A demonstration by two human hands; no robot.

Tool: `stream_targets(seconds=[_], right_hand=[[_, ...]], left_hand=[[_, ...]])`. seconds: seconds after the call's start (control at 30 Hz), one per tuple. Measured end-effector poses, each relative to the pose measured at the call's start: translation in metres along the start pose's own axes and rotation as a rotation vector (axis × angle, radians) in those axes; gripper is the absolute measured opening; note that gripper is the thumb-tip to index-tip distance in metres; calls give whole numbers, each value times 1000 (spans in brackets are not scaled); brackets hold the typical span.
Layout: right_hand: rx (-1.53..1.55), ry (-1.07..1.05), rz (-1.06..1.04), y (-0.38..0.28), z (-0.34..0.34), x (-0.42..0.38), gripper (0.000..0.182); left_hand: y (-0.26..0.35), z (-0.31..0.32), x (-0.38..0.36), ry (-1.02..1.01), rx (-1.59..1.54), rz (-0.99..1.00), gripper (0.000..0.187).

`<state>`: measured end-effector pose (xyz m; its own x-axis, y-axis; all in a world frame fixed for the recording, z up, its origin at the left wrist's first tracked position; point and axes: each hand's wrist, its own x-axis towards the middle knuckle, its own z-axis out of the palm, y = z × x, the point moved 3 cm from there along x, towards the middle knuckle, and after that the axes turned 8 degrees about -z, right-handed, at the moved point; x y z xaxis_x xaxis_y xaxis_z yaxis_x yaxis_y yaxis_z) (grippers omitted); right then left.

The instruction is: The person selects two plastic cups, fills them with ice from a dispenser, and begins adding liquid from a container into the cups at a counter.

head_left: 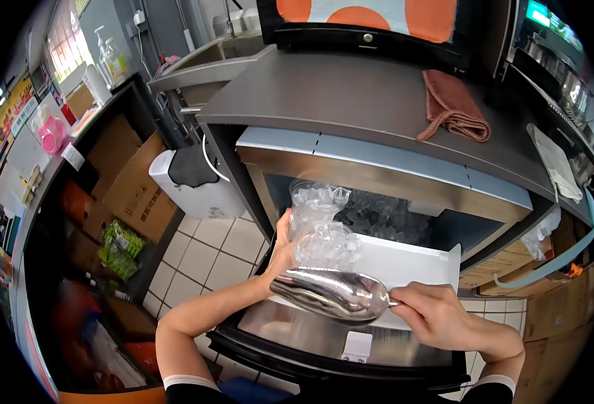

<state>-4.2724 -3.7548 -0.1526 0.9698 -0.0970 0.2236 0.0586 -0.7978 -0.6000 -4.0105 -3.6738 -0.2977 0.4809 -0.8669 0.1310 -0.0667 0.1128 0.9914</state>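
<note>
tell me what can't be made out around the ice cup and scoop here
Head view only:
- Left hand: fingers behind the ice-filled cup.
- Metal scoop: handle buried in the right hand.
- Ice bin: depth shadowed under the counter.

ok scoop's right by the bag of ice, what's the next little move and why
Probably tip the metal scoop further toward the mouth of the plastic bag. The right hand holds the scoop by its handle with its front end beside the bag, which the left hand steadies over the open ice bin; the bag already holds ice.
</note>
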Motion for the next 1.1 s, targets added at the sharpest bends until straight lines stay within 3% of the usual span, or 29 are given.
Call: stream_targets(seconds=[0.03,0.1,0.3,0.4,0.43,0.5,0.6,0.73,0.83,0.87,0.97,1.07,1.1], right_hand=[[-2,12,-2,4,-1,2,15],[-74,141,61,20,-8,1,14],[-334,281,145,69,-29,-17,14],[-285,305,171,49,-31,-12,14],[-179,285,176,38,-25,-9,13],[-148,247,-50,20,-11,-2,16],[-151,127,-110,9,1,8,16],[-413,248,-2,35,-8,6,15],[-621,277,159,59,-22,0,15],[-608,247,263,67,-23,-2,17],[-449,285,274,92,-25,-3,16],[-250,301,319,128,-16,10,15],[-165,311,325,142,-11,18,15]], left_hand=[[3,-2,1,-13,-10,-16,77],[18,-2,-10,-62,453,296,77],[9,-11,-5,9,316,149,79],[16,-9,-5,-43,566,263,125],[16,-8,-6,-47,533,241,100],[9,-3,-8,-56,504,218,79],[-2,-1,-5,-44,170,173,83],[14,-4,-7,-94,555,292,90],[9,-2,-5,-78,385,275,91],[10,-3,-5,-79,385,280,91],[16,-4,-8,-125,486,284,91],[19,-7,-12,-187,601,280,123],[19,-8,-15,-188,474,278,106]])
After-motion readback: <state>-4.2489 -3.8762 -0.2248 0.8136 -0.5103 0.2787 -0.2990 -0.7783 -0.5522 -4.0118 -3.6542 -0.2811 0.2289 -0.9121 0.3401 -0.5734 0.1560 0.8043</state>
